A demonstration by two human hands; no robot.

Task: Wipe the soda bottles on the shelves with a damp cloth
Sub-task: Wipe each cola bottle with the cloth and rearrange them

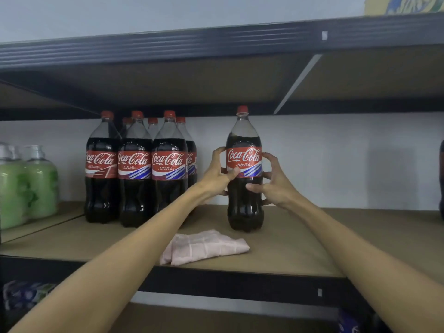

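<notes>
Standing upright a little right of the centre of the frame, one soda bottle (243,140) with a red cap and a red label rests on the brown shelf board (312,246), well apart from the others. Both hands hold it at the height of the label. The left hand (219,173) grasps it from the left side of the picture, with the thumb lying across the front at the lower edge of the label and the other fingers curled toward the back. The right hand (274,186) grasps it from the right side, with the thumb on the dark part below the label and the fingers bent around the label edge. The pink cloth (204,246) lies folded on the same board in the lower centre, in front of the bottle and near the front edge, apart from both hands. In the left half of the frame a group of the same bottles (135,169) stands close together. At the far left edge stand green bottles (28,186) with clear caps.
</notes>
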